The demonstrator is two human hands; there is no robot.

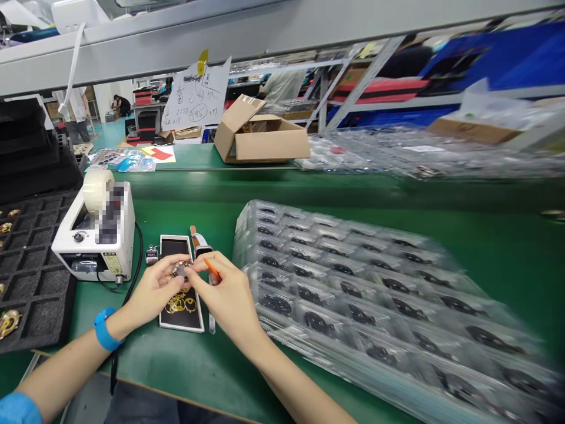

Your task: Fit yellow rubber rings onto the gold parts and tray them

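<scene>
My left hand (154,288) grips a small round metallic part (180,269), which looks like the inside of a watch, between thumb and fingers. From the right, my right hand (229,294) reaches to the same part with thumb and fingertips, while a thin orange stick-like tool (212,270) rests in its grip. The tool's lower end is hidden. Beneath both hands lies a white-rimmed tray (180,327) with a dark bottom and several gold-coloured rings (182,301). A watch with a brown and pale strap (199,240) lies behind my right hand.
Left of the tray are a tally counter (151,255), a white tape dispenser (95,235) and a black foam tray (44,294) with gold-coloured parts. Stacked clear plastic trays (353,277) holding black parts fill the right side. An opened cardboard box (271,144) stands behind on a ledge.
</scene>
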